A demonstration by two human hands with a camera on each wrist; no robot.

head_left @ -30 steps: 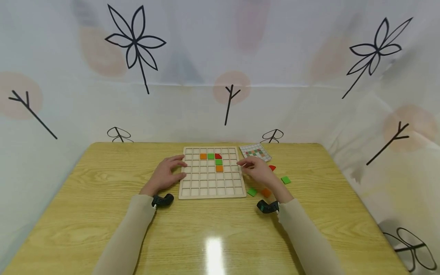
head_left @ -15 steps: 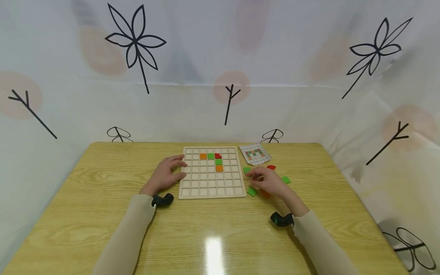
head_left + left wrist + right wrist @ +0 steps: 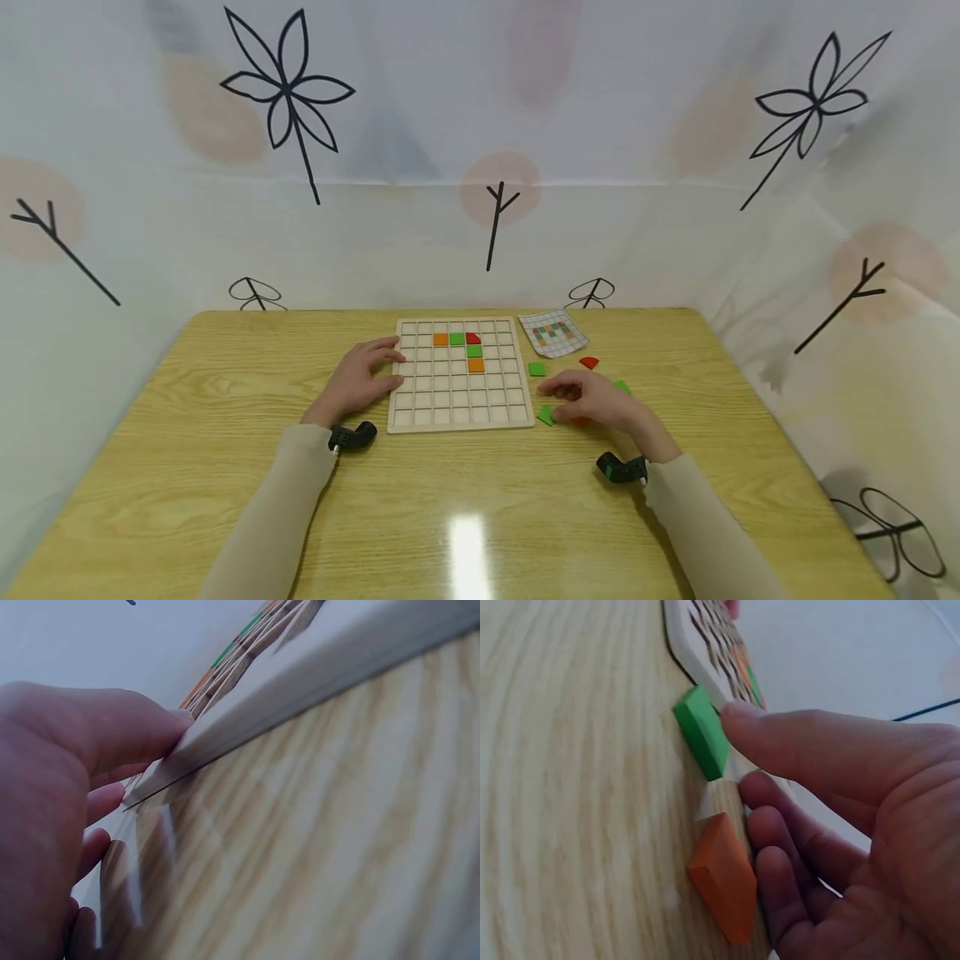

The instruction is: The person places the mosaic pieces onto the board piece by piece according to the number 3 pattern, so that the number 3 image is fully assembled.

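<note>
A pale wooden grid board [image 3: 435, 402] lies on the table. It holds an orange tile [image 3: 441, 339], a green tile [image 3: 457, 339] and a red rounded tile [image 3: 472, 338] in a row, then a green and an orange tile below the red one. My left hand [image 3: 356, 382] rests its fingertips and thumb on the board's left edge. Right of the board, my right hand [image 3: 596, 398] hovers low over loose tiles, fingers loosely bent, holding nothing. In the right wrist view its thumb overlaps a green tile [image 3: 703, 735]; an orange tile [image 3: 724, 881] lies beside the fingers.
A paper pattern card [image 3: 555, 335] lies behind the loose tiles, by the board's upper right corner. Another green tile [image 3: 537, 369] sits next to the board's right edge. Farther right are a red quarter-round tile [image 3: 589, 362] and a partly hidden green tile [image 3: 622, 387].
The right hand has left the board's right edge, moving right and toward the person, over the loose tiles. A green tile it covered now shows beside the board. The left hand stays put.
</note>
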